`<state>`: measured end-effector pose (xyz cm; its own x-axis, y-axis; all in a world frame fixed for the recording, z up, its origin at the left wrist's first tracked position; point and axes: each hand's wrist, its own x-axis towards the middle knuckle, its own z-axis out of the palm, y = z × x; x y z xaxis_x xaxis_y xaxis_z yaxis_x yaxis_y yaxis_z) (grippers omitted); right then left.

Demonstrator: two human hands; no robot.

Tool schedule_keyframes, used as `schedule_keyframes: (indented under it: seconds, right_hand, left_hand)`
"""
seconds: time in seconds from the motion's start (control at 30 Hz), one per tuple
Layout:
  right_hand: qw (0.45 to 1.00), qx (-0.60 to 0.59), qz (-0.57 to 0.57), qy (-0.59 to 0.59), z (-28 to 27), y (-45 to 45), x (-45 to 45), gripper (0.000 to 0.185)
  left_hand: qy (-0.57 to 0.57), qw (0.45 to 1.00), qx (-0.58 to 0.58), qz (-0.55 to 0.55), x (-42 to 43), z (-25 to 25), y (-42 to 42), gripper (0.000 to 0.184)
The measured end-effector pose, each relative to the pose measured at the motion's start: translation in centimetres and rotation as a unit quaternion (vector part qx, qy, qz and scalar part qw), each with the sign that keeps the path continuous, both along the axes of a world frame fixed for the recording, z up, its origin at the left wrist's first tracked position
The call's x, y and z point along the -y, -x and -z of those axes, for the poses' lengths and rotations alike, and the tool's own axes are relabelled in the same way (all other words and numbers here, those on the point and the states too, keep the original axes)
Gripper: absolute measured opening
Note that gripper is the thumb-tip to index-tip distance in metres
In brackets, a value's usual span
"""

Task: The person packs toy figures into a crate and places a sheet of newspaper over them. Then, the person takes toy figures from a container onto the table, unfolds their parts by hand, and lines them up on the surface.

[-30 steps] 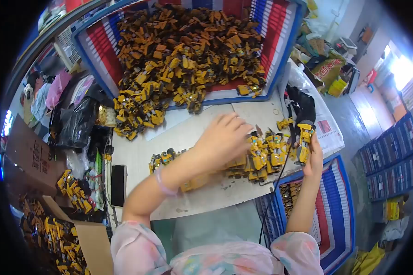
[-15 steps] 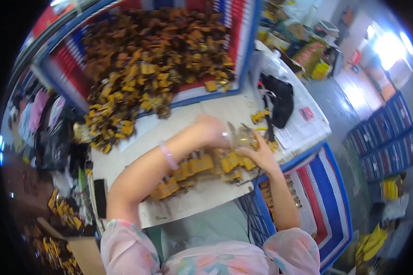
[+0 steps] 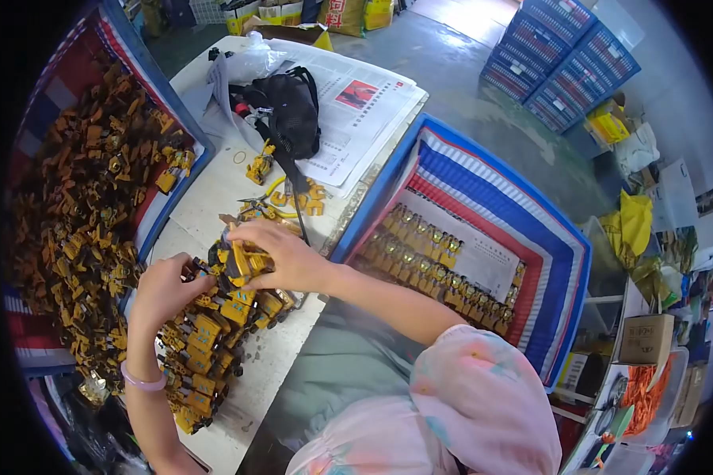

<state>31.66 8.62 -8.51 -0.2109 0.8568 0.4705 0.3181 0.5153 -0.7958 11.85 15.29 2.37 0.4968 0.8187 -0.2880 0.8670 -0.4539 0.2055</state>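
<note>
My right hand (image 3: 281,255) is closed round a yellow and black toy figure (image 3: 244,263) above the table. Close on its left, my left hand (image 3: 166,289) has its fingers bent at the near side of that figure; what its fingertips grip is hidden. Beneath and below both hands lie rows of yellow toy figures (image 3: 202,332) on the white table. Just beyond my right hand are yellow-handled pliers (image 3: 277,190), with loose yellow parts (image 3: 313,198) beside them.
A crate heaped with yellow parts (image 3: 95,190) stands at left. Right of the table, a striped blue-rimmed crate (image 3: 483,142) holds rows of figures on paper. Newspaper (image 3: 356,119) and a black pouch (image 3: 293,115) lie at the table's far end. Blue crates (image 3: 558,63) are stacked beyond.
The view has swung right. Both hands have come together over the figures; my right hand, which held a figure out at the right a second ago, is now above the rows.
</note>
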Motion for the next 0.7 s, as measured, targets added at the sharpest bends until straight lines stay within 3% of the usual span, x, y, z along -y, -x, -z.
schedule_keyframes:
  seconds: [0.1, 0.13, 0.17, 0.2, 0.23, 0.27, 0.33, 0.37, 0.43, 0.47, 0.53, 0.57, 0.6, 0.63, 0.67, 0.7]
  right_hand:
    - [0.976, -0.205, -0.006, 0.071, -0.2, 0.0, 0.9, 0.072]
    - [0.970, -0.236, 0.054, 0.034, -0.2, -0.5, 1.0, 0.067]
    - [0.906, -0.389, 0.059, 0.157, -0.3, -1.8, 1.8, 0.065]
    - [0.803, -0.525, 0.063, 0.275, -1.1, -3.9, 3.0, 0.062]
    - [0.730, -0.637, -0.004, 0.250, 0.4, -6.4, 3.6, 0.053]
    - [0.691, -0.672, 0.053, 0.260, 0.0, -8.7, 5.2, 0.050]
    - [0.551, -0.807, 0.037, 0.210, 4.4, -15.7, 8.4, 0.057]
    - [0.611, -0.757, 0.105, 0.205, 6.8, -18.9, 10.4, 0.058]
    - [0.668, -0.637, 0.306, 0.233, 10.5, -24.0, 15.1, 0.046]
    - [0.619, -0.677, 0.295, 0.267, 10.5, -26.1, 17.2, 0.042]
    - [0.681, -0.596, 0.351, 0.241, 19.4, -31.9, 22.0, 0.047]
    - [0.674, -0.572, 0.395, 0.250, 22.0, -33.2, 23.9, 0.043]
    - [0.666, -0.548, 0.437, 0.257, 24.1, -34.1, 25.3, 0.040]
    - [0.663, -0.518, 0.469, 0.268, 26.2, -35.0, 26.5, 0.043]
    - [0.660, -0.488, 0.499, 0.278, 28.2, -35.6, 27.4, 0.046]
    - [0.654, -0.459, 0.527, 0.290, 29.4, -35.7, 27.9, 0.049]
  left_hand:
    - [0.009, 1.000, 0.015, -0.016, 0.3, 0.2, 0.1, 0.045]
    - [0.009, 1.000, 0.017, -0.019, 0.4, 0.3, 0.2, 0.045]
    - [0.010, 1.000, 0.019, -0.021, 0.4, 0.4, 0.3, 0.044]
    - [0.015, 0.999, 0.018, -0.024, 0.5, 0.4, 0.2, 0.043]
    - [0.021, 0.999, 0.016, -0.026, 0.6, 0.2, 0.2, 0.042]
    - [0.028, 0.999, 0.014, -0.027, 0.8, 0.0, 0.0, 0.042]
    - [0.023, 0.999, 0.021, -0.031, 1.2, -0.3, -0.3, 0.040]
    - [0.019, 0.999, 0.027, -0.032, 1.3, -0.4, -0.5, 0.039]
    - [0.022, 0.997, 0.064, -0.047, 1.3, 0.1, 0.0, 0.040]
    - [0.010, 0.995, 0.090, -0.043, 1.0, 0.8, 1.1, 0.042]
    - [0.031, 0.992, 0.112, -0.053, 1.1, 0.5, 1.2, 0.049]
    - [-0.004, 0.995, 0.100, -0.013, 1.1, 0.5, 1.7, 0.050]
    - [0.031, 0.989, 0.141, -0.029, 1.6, 0.0, 1.5, 0.051]
    - [0.064, 0.980, 0.180, -0.047, 2.1, -0.6, 1.2, 0.052]
    - [0.058, 0.983, 0.175, 0.029, 1.7, -1.0, 1.9, 0.052]
    - [0.066, 0.979, 0.194, 0.001, 2.0, -1.4, 2.3, 0.053]
